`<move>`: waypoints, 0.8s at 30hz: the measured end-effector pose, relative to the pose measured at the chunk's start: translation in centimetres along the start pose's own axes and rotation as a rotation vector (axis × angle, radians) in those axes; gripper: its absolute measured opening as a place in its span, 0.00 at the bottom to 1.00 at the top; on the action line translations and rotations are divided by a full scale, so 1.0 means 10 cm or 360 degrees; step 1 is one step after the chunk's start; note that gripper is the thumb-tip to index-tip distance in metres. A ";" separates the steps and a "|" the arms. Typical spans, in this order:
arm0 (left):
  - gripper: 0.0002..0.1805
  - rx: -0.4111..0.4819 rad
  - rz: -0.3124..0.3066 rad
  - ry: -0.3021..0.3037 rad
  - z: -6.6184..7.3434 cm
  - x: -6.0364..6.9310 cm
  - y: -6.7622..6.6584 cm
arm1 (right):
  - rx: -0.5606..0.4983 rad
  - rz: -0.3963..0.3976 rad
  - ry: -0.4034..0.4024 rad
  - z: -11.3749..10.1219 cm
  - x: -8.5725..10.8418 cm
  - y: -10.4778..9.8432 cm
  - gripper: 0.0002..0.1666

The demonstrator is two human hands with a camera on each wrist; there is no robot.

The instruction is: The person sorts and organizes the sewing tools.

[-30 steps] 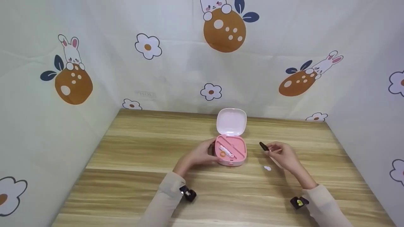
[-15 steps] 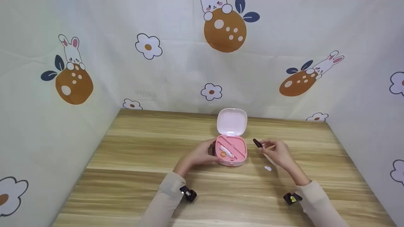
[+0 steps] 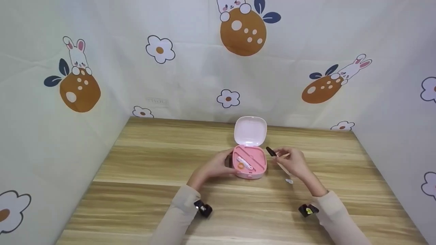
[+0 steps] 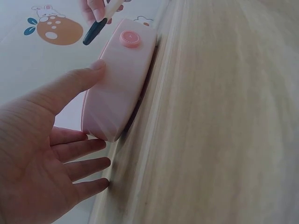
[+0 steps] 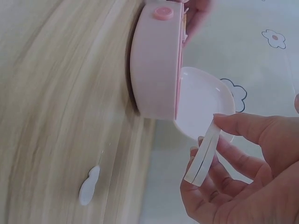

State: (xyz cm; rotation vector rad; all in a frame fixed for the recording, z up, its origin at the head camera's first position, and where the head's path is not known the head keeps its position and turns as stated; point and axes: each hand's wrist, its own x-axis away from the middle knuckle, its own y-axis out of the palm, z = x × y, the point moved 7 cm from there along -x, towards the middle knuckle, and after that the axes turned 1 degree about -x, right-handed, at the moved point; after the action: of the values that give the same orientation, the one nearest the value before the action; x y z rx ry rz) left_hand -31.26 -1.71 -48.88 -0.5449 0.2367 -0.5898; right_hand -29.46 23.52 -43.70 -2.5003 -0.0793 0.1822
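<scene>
A pink square case [image 3: 249, 176] stands on the table with its pale lid [image 3: 250, 131] raised at the back. My left hand [image 3: 218, 165] holds its left side, thumb on the front and fingers toward the back corner; the lower fingers [image 4: 93, 168] are straight. In the pink tray lie a slim white stick [image 3: 244, 163] and an orange ring [image 3: 240, 166]. My right hand [image 3: 291, 161] pinches a slim white tool with a dark end [image 3: 271, 151], beside the case's right edge. Its pale body [image 5: 203, 156] is split lengthwise; my fingers partly hide it.
A small white cloud-shaped piece [image 3: 289, 181] lies on the wooden table [image 3: 163, 153], below my right hand. Behind and at both sides hangs a pale cloth [image 3: 190, 78] with printed rabbits, oranges and flowers. A small black camera sits on each wrist.
My right hand has moved left and slightly away from me with the slim white tool, whose dark end now stands close to the case. My left hand and the case have stayed put.
</scene>
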 end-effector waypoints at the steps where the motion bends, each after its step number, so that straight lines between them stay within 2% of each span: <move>1: 0.51 0.0001 0.0001 0.0000 0.00 0.00 0.00 | 0.0005 -0.0004 -0.0007 -0.01 -0.01 0.01 0.14; 11: 0.51 0.0004 -0.0004 0.0054 -0.02 -0.03 0.01 | 0.0020 0.0025 0.0001 -0.11 -0.05 0.07 0.16; 18: 0.52 -0.0013 0.0020 0.0014 -0.02 -0.01 0.00 | -0.0030 -0.0003 -0.0002 -0.14 -0.09 0.14 0.15; 24: 0.52 -0.0002 0.0022 0.0026 -0.01 -0.01 -0.01 | -0.0048 -0.0011 -0.0002 -0.15 -0.11 0.20 0.15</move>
State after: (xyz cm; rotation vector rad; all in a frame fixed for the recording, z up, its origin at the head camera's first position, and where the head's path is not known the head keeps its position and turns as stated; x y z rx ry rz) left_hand -31.40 -1.74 -48.89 -0.5396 0.2563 -0.5811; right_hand -30.33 20.91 -43.53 -2.5299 -0.0920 0.1811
